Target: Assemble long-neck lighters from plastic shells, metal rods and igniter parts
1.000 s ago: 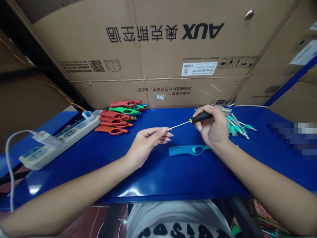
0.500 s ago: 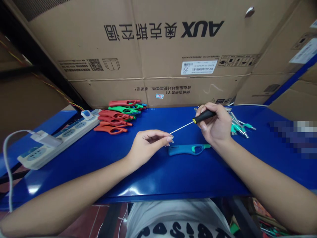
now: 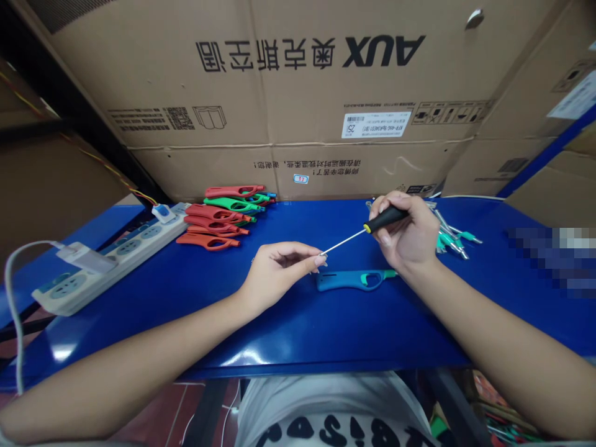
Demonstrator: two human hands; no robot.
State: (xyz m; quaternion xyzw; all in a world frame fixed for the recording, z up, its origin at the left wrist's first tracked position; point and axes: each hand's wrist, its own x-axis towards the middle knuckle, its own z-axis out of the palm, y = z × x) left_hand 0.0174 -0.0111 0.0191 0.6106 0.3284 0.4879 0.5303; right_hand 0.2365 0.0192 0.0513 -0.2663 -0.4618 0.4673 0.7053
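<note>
A screwdriver (image 3: 387, 218) with a black and yellow handle is gripped in my right hand (image 3: 410, 233), its thin shaft slanting down to the left. At the shaft's tip, my left hand (image 3: 284, 270) is closed with thumb and fingertips pinched together. Whether a small part sits between those fingertips is too small to make out. Just below the shaft, a blue lighter body (image 3: 342, 280) with a green trigger lies flat on the blue table (image 3: 298, 335). Its green tip is partly behind my right wrist.
Several red, green and orange lighter bodies (image 3: 216, 215) are piled at the back left. A white power strip (image 3: 116, 261) with plugs stands left of them. Metal lighter tubes with green parts (image 3: 454, 239) lie behind my right hand. A cardboard panel (image 3: 288, 130) closes off the back.
Almost nothing differs. Both hands and the screwdriver keep nearly the same place, with only a slight shift of the whole view.
</note>
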